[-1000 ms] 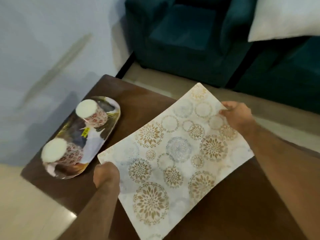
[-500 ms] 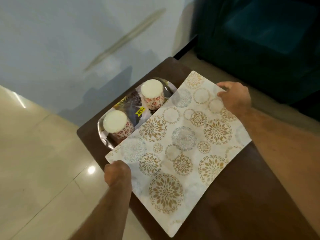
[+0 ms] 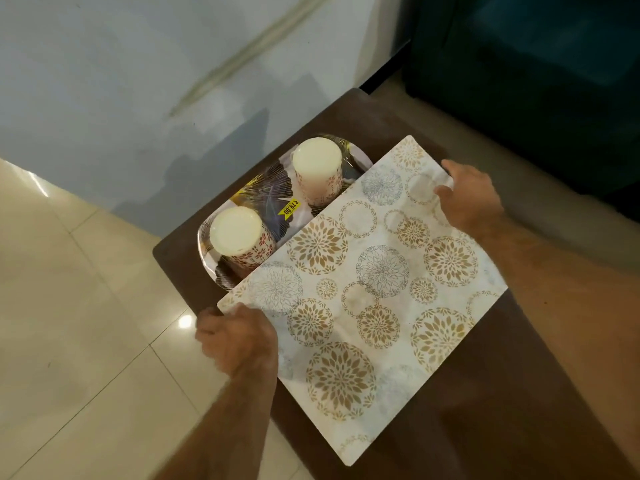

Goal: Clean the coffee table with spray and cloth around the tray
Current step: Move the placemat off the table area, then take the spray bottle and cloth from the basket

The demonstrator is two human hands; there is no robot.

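The left hand (image 3: 239,336) and the right hand (image 3: 467,197) each pinch a corner of the flowery mat (image 3: 363,271), held between them. The tray (image 3: 221,268) peeks out beyond it. The mat probably needs moving off the coffee table (image 3: 485,410) before any spraying.

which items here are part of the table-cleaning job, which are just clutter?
Job: coffee table; tray; patterned mat, gripped by left hand and right hand.
Bystanders: two cups on the tray; sofa.
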